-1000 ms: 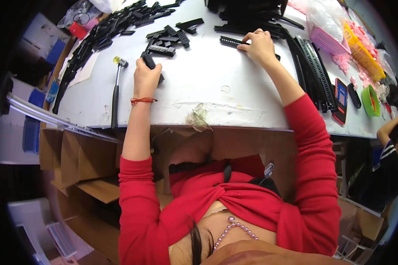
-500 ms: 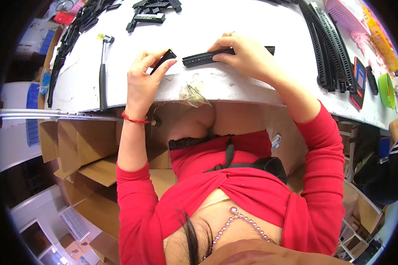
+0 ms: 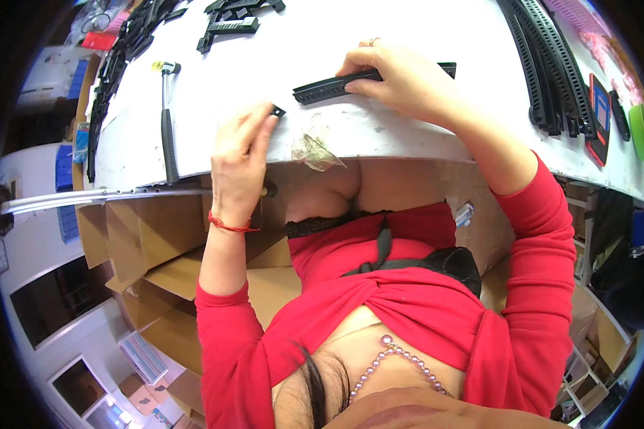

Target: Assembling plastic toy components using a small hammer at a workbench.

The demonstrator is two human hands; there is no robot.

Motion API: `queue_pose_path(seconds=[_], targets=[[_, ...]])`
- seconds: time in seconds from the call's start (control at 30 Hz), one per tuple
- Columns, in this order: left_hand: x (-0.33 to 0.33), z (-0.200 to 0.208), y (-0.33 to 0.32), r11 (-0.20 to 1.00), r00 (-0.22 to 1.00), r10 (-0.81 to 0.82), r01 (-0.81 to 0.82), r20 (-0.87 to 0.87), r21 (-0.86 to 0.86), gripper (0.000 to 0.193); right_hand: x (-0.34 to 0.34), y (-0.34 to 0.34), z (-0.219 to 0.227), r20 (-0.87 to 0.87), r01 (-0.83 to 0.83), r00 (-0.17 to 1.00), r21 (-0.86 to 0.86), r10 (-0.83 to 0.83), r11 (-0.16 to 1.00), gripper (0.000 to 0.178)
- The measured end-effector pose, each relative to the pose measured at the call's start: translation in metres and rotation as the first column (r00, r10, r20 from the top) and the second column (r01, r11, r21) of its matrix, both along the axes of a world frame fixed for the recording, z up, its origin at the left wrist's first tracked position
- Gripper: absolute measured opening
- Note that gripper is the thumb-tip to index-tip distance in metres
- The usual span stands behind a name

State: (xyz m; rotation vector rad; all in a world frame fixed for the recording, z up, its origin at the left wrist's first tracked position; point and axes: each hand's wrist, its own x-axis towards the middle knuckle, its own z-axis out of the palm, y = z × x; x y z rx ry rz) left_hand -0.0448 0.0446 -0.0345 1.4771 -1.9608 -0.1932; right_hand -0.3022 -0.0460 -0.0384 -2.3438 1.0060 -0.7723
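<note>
In the middle of the white table, my right hand (image 3: 390,75) grips a long black slotted plastic strip (image 3: 329,89), thumb on the near side and fingers over the far side. The strip slants slightly, its left end pointing toward my left hand (image 3: 243,139). That hand is closed in a pinch on a small black plastic piece (image 3: 277,111); most of the piece is hidden by the fingers. A gap separates the piece from the strip's end. A crumpled clear plastic bag (image 3: 318,151) lies at the table's near edge, between the hands.
A hammer (image 3: 167,136) with a black grip lies at the left. Black plastic parts (image 3: 232,27) are heaped at the back, more along the left edge. Long black strips (image 3: 554,71) lie at the right, beside a red-framed phone (image 3: 599,118) and a green container (image 3: 642,136). Cardboard boxes (image 3: 161,239) stand below the table.
My left hand has turned and moved slightly nearer, covering more of the small piece. The strip in my right hand has shifted slightly. The whole view has tilted a little.
</note>
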Motion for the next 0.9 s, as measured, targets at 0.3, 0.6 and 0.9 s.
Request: queue_pose_path(seconds=[0.3, 0.6, 0.9], targets=[[0.012, 0.014, -0.001, 0.986, 0.999, -0.021, 0.025, -0.024, 0.163, 0.024, 0.000, -0.003, 0.000, -0.019, 0.018, 1.000, -0.004, -0.019, 1.000, 0.023], [0.018, 0.009, -0.039, 0.952, 0.968, -0.121, 0.177, -0.220, 0.251, 0.022, 0.002, -0.002, 0.003, 0.001, 0.008, 1.000, 0.094, -0.008, 0.996, 0.019], [0.035, 0.013, -0.050, 0.897, 0.943, -0.113, 0.232, -0.313, 0.375, 0.022, 0.009, 0.001, -0.002, 0.032, 0.006, 0.999, -0.008, -0.005, 1.000, 0.021]])
